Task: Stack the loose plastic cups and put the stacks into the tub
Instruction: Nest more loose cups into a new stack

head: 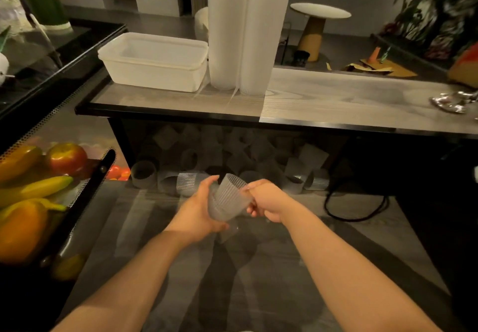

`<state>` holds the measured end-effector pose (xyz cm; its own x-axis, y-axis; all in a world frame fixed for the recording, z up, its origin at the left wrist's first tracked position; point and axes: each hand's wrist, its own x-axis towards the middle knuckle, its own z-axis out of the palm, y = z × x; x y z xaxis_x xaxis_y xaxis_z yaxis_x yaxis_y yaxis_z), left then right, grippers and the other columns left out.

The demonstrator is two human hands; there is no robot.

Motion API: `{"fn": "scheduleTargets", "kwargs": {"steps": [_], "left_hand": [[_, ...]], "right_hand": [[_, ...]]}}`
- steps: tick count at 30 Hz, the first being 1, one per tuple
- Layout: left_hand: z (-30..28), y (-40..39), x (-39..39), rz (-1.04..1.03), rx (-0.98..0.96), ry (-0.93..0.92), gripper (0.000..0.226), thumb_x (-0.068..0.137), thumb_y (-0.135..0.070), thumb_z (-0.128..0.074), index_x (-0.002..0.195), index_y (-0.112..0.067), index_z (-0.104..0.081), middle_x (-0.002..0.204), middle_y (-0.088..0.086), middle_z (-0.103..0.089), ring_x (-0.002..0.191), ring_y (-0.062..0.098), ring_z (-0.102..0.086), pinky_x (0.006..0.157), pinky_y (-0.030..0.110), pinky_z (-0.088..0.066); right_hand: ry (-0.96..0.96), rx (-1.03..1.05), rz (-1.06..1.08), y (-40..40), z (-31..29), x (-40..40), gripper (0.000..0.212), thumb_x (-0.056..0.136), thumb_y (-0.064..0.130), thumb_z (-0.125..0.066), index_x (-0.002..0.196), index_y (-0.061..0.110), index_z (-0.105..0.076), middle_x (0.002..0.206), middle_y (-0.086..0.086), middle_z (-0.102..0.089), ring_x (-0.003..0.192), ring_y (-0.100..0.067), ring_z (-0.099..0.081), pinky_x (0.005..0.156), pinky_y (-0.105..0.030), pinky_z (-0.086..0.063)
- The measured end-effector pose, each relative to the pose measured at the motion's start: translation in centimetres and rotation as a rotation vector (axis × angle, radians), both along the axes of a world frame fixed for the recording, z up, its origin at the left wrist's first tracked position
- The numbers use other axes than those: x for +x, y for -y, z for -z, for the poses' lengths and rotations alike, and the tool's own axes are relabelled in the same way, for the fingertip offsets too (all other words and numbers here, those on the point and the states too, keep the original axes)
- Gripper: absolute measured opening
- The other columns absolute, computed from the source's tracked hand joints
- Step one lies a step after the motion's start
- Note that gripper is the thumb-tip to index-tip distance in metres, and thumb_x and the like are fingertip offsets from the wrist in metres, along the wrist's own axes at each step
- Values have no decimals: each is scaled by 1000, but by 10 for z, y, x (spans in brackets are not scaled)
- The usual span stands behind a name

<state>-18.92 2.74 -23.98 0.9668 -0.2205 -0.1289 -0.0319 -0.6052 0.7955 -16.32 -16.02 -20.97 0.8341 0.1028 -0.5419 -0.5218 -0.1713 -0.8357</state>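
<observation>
both hands are gripping: left hand (pixel 198 209) cupping the ribbed cup (pixel 227 199), right hand (pixel 266 199) pinching its rim. likely light, thin-walled, crushable; hold the sides gently.

Both hands on a ribbed plastic cup above the lower counter.
The left hand (pixel 199 210) cradles the cup (pixel 229 198) from below, the right hand (pixel 266 201) pinches its rim; loose cups (pixel 165 176) lie behind, the white tub (pixel 155 60) sits on the shelf (pixel 336 99).
</observation>
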Motion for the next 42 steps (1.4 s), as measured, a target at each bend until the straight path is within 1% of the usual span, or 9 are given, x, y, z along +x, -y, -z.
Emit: {"fn": "scheduleTargets", "kwargs": {"steps": [8,15,21,25,28,32,35,38,42], "left_hand": [[1,12,-12,94,30,31,117,61,-23,-92,145,-54,-16,133,-17,-47,119,6,-50,97,25,-47],[2,11,-20,85,92,35,120,61,-34,-91,129,-77,-1,135,-15,-49,116,8,-55,97,31,-50],[2,17,-20,101,162,-3,105,62,-37,-88,136,-66,-19,129,-11,-55,105,9,-60,88,27,-53],[9,13,-21,67,158,-53,88,69,-35,-86,135,-52,-31,123,-12,-51,99,4,-55,74,16,-46],[13,7,-22,38,144,-79,86,70,-33,-86,135,-48,-32,122,-9,-51,93,3,-55,66,11,-45],[15,3,-25,23,131,-101,87,69,-36,-86,133,-53,-30,121,-9,-51,95,2,-52,67,13,-43],[14,5,-25,16,118,-90,89,68,-37,-87,133,-55,-28,124,-12,-49,103,6,-51,75,18,-45],[11,8,-25,25,121,-92,90,68,-36,-87,133,-57,-28,127,-15,-46,109,9,-50,84,25,-46],[4,17,-24,70,132,-85,93,69,-33,-87,134,-57,-26,132,-18,-42,112,7,-47,88,26,-47]], "right_hand": [[-157,-105,-59,8,12,-3,28,100,21,-34,121,14,-52,77,-6,-53,43,-7,-46,39,-19,-37],[-142,-122,-100,5,10,-11,25,102,16,-34,104,23,-58,74,-4,-57,49,-8,-44,42,-18,-35],[-101,-404,-312,-9,28,-24,45,102,21,-32,145,31,-37,100,-1,-59,52,-10,-48,47,-22,-43],[57,-772,-318,12,33,-31,48,99,52,-32,143,38,-40,132,1,-54,107,-21,-58,90,-36,-50],[-37,-966,-541,37,30,-59,94,73,82,-47,151,38,-19,150,-6,-39,131,-29,-46,105,-48,-42],[-165,-1091,-890,45,42,-101,96,82,41,-65,155,26,-5,152,-15,-32,136,-33,-40,106,-45,-42],[-145,-1033,-757,47,53,-104,81,86,20,-54,155,25,-12,150,-12,-36,134,-31,-42,104,-41,-43],[-14,-892,-541,55,46,-92,65,94,34,-49,153,27,-23,146,-9,-45,126,-25,-50,100,-34,-45],[109,-500,-68,63,27,-64,41,100,38,-42,140,32,-42,110,-1,-63,76,-15,-61,64,-30,-55]]}}
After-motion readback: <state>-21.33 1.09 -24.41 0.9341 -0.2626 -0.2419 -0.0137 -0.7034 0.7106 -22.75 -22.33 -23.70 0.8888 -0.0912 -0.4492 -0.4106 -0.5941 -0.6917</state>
